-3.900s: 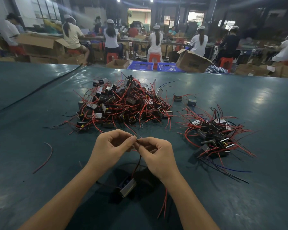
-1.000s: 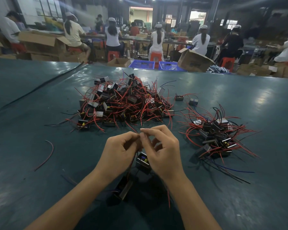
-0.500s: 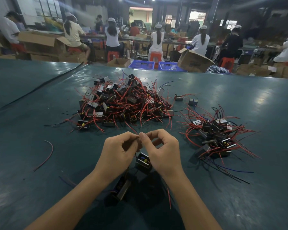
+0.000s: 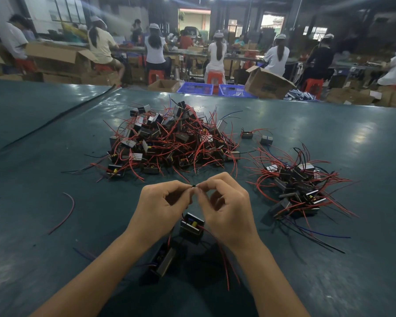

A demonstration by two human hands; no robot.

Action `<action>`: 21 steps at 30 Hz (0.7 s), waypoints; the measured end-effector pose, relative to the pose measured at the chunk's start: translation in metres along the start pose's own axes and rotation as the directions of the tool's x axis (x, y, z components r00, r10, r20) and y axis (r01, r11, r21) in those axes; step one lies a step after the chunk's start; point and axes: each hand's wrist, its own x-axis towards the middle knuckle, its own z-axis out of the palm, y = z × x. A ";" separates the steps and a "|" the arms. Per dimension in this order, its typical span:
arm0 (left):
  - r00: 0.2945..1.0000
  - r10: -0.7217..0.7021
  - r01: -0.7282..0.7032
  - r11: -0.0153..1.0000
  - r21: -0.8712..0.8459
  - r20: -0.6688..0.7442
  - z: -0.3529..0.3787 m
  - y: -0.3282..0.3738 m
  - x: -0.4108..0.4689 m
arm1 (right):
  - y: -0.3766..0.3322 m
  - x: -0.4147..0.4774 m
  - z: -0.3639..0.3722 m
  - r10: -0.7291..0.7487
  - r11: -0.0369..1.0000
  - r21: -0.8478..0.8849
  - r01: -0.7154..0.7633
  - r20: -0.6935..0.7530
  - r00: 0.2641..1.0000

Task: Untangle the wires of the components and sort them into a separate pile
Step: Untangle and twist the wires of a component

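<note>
A big tangled heap of small black components with red wires lies mid-table. To its right sits a smaller pile of the same parts. In front of the heap, my left hand and my right hand meet fingertip to fingertip, both pinching a thin dark wire. One component hangs between my wrists. A second component hangs lower under my left forearm, red leads trailing below my right wrist.
A loose red wire lies on the teal table to the left. Two single components sit between the piles. Behind the far table edge are blue crates, cardboard boxes and seated workers.
My hands stay together in front of the heap, fingertips still working the wire. Since the oldest frame one component has come up off the table to between my wrists.
</note>
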 end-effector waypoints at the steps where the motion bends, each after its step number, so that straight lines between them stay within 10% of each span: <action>1: 1.000 -0.010 0.010 1.000 -0.008 0.007 0.000 0.000 0.000 | 0.001 0.000 0.001 -0.012 1.000 -0.011 0.012 0.001 1.000; 21: 0.941 -0.201 0.283 0.909 -0.306 0.273 -0.010 0.002 0.009 | 0.005 0.004 0.000 0.014 0.984 0.177 -0.017 0.013 1.000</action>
